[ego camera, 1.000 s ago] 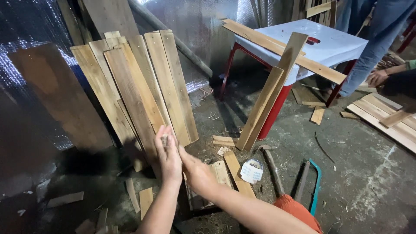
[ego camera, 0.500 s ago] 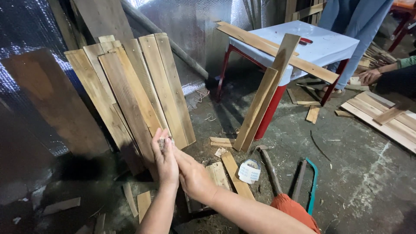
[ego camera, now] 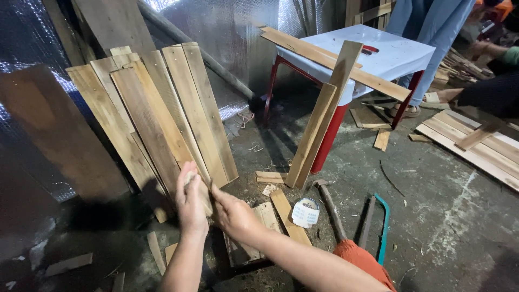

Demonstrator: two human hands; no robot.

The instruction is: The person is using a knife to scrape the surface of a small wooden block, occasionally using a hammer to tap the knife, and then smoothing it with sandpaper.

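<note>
Head view, looking down at your two bare hands over a littered concrete floor [ego camera: 448,216]. Your left hand [ego camera: 190,203] and right hand [ego camera: 232,213] meet at about 7 o'clock in the frame, fingers curled together around a small pale wood piece [ego camera: 190,176] whose tip shows above your left fingers; whether both hands truly clamp it, you cannot tell. Leaning planks [ego camera: 157,108] stand fanned against the foil-covered wall [ego camera: 238,32] at 10 o'clock, just behind your hands. At 6 o'clock, close to your right wrist, short wood offcuts [ego camera: 273,213] lie flat, with a white round lid [ego camera: 305,212] beside them. A hammer [ego camera: 328,205] and a teal-framed handsaw [ego camera: 378,227] lie at 5 o'clock, well apart from your hands. At 1 o'clock stands a white-topped table with red legs [ego camera: 400,54]; a long board [ego camera: 330,59] rests across it and two boards [ego camera: 319,124] lean against its near side. Another person's legs in jeans [ego camera: 432,32] stand behind the table. At 3 o'clock, flat boards [ego camera: 476,146] lie on the floor.
</note>
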